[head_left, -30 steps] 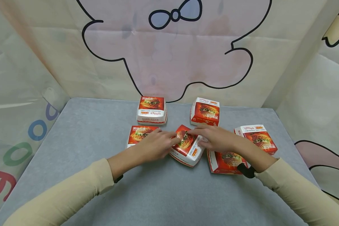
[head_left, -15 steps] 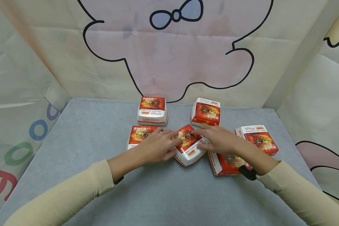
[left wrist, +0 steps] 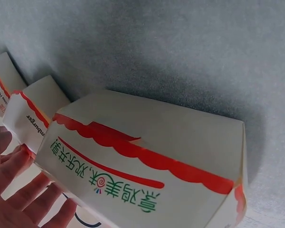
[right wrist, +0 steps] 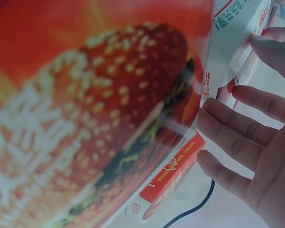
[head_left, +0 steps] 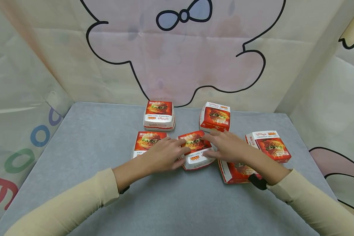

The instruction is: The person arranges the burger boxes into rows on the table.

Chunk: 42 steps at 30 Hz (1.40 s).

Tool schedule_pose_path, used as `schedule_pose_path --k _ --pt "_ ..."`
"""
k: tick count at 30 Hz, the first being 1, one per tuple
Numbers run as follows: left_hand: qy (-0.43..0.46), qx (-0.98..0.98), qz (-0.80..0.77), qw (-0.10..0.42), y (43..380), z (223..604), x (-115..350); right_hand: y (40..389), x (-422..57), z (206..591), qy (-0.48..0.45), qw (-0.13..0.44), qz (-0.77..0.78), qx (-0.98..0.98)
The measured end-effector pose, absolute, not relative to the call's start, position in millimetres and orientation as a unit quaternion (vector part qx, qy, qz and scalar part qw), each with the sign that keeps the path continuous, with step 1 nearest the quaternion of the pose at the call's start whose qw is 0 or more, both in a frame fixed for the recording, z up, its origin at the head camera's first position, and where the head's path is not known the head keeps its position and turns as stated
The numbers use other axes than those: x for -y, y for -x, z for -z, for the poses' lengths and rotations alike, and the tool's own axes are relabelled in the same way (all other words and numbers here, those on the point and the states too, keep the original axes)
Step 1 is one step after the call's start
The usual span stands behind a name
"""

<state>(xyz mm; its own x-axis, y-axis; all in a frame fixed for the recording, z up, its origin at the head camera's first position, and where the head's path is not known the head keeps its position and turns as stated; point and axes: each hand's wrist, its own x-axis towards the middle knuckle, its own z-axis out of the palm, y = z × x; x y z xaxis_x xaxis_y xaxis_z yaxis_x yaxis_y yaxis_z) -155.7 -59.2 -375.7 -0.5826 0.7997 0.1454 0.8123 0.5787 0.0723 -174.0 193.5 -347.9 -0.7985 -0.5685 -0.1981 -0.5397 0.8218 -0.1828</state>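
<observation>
In the head view, a red and white burger box (head_left: 196, 157) lies between both hands in the middle. My left hand (head_left: 165, 154) reaches over the front-left burger box (head_left: 146, 140) and its fingers touch the middle box's left side. From the right, my right hand (head_left: 227, 146) rests relaxed fingers against the same box. In the left wrist view, loosely extended fingers (left wrist: 35, 197) lie past the large front-left box (left wrist: 147, 156); one meets the middle box (left wrist: 28, 116). Spread fingers (right wrist: 237, 133) appear in the right wrist view beside the middle box (right wrist: 235, 40).
Two more burger boxes stand at the back, one left (head_left: 158, 115) and one right (head_left: 214, 116). The front-right box (head_left: 234, 172) lies under the right forearm, with another box (head_left: 268, 147) beyond it. All sit on a grey cloth-covered table (head_left: 177, 209) before a printed backdrop (head_left: 177, 65).
The middle burger box has turned between the hands, from a slant to nearly square with the table. The hands have shifted only slightly; the front-right box has moved a little.
</observation>
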Motion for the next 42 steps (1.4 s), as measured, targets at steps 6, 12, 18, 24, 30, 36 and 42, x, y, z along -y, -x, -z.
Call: schedule_pose_path --k 6,12,18,24,30,36,42 --pt "0.451 0.888 0.082 0.033 157 376 60 176 -194 350 0.302 0.1 0.067 -0.946" --pt "0.44 0.892 0.105 -0.008 160 375 61 180 -197 353 0.286 0.108 0.097 -0.947" --pt "0.424 0.896 0.127 -0.043 161 374 60 180 -201 354 0.278 0.16 0.132 -0.938" --pt "0.422 0.898 0.121 -0.038 160 375 60 181 -201 356 0.276 0.169 0.134 -0.937" --pt "0.415 0.903 0.102 -0.046 162 374 60 184 -201 355 0.277 0.165 0.13 -0.938" --pt "0.413 0.904 0.089 -0.06 163 373 61 185 -200 354 0.279 0.166 0.128 -0.937" --pt "0.413 0.904 0.087 -0.073 163 373 63 184 -199 354 0.278 0.17 0.131 -0.936"
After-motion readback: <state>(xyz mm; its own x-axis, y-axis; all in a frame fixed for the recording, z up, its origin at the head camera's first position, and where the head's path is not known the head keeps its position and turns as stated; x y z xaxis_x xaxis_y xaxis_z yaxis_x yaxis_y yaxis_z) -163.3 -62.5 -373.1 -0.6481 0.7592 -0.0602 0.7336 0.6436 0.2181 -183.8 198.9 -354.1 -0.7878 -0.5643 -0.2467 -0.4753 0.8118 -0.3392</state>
